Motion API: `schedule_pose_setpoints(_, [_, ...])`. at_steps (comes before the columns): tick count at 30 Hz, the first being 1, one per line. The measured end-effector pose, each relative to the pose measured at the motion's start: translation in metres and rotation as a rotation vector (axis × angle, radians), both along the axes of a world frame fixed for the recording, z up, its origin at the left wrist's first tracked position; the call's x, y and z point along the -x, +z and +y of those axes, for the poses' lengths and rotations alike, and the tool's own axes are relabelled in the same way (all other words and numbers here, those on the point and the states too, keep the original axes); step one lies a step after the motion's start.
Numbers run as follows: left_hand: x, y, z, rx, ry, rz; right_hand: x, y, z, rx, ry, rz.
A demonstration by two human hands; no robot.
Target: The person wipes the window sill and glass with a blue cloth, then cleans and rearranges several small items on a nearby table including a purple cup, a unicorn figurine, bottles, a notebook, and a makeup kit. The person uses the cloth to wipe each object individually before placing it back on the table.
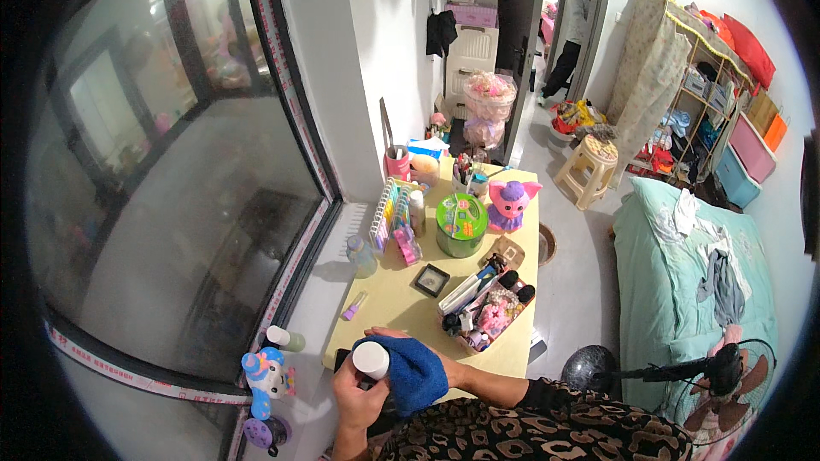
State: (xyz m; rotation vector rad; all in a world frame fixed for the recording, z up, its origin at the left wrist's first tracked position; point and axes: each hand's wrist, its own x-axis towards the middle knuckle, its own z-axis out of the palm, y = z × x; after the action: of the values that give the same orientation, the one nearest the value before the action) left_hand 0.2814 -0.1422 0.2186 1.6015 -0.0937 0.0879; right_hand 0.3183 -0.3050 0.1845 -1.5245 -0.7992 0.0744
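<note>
My left hand (360, 399) grips a container with a white cap (371, 360) at the near edge of the pale yellow table (400, 298). Most of the container's body is hidden by my fingers. A blue cloth (418, 372) is in my right hand (392, 333), draped over the palm and pressed close beside the cap. My right fingers show only partly behind the cloth. Beyond my hands lie a small purple-capped tube (353, 306) and a black square-framed case (432, 280). To their right sits a box of hair accessories and small items (485, 314).
Farther back stand a green-lidded tub (461, 221), a pink and purple figurine (512, 203), spiral notebooks (386, 214) and a clear bottle (361, 256). The windowsill at left holds a white-capped bottle (286, 338) and a blue figurine (264, 381). A fan (724, 378) stands right.
</note>
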Motion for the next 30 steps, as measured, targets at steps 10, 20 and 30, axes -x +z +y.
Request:
schedule_pose_setpoints(10, [-0.009, 0.003, -0.001, 0.178, 0.036, 0.096, -0.015, 0.008, -0.008, 0.009, 0.103, 0.082])
schedule_pose_setpoints(20, [-0.014, 0.034, -0.012, 0.279, -0.103, -0.113, 0.013, 0.003, -0.002, 0.094, -0.292, 0.185])
schedule_pose_setpoints(30, [-0.009, 0.003, -0.025, -0.231, -0.038, -0.455, 0.032, -0.038, 0.015, -0.936, -0.018, 1.258])
